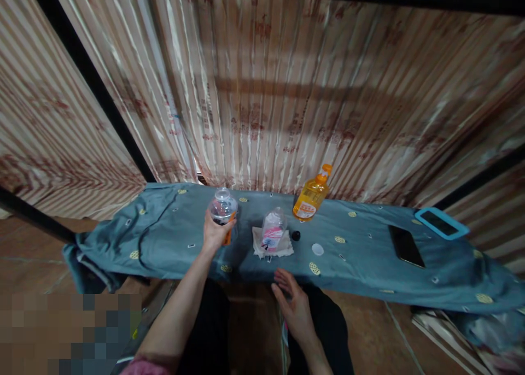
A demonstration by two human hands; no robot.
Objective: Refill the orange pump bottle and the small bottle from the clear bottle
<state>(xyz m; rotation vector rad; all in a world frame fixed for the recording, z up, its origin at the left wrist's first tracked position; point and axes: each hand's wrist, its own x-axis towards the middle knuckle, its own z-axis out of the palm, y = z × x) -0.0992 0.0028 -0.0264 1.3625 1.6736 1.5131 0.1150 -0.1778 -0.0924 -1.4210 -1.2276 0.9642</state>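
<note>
Gripping a clear jar (223,206) in the left hand (215,234), just left of frame centre, w/ the right hand (293,304) free at lower centre.

Left fingers wrap the jar from below/behind; jar upright, long axis vertical, held at the bench's near-middle, dark stuff inside & an orange bit by the palm. Right fingers loosely spread, holding nothing, hovering at the near bench edge. A small bottle (273,232) w/ pink label sits on a white cloth (257,248) just right of the jar, up-frame from the right hand, which is the nearer hand to it. Black cap (296,235) & white lid (317,249) lie right of the cloth; orange bottle (311,197) behind. Bench (164,233) covered w/ blue-grey fabric; phone (406,246) & tablet (441,222) at frame right. Striped curtain (287,91) fills the upper frame.
</note>
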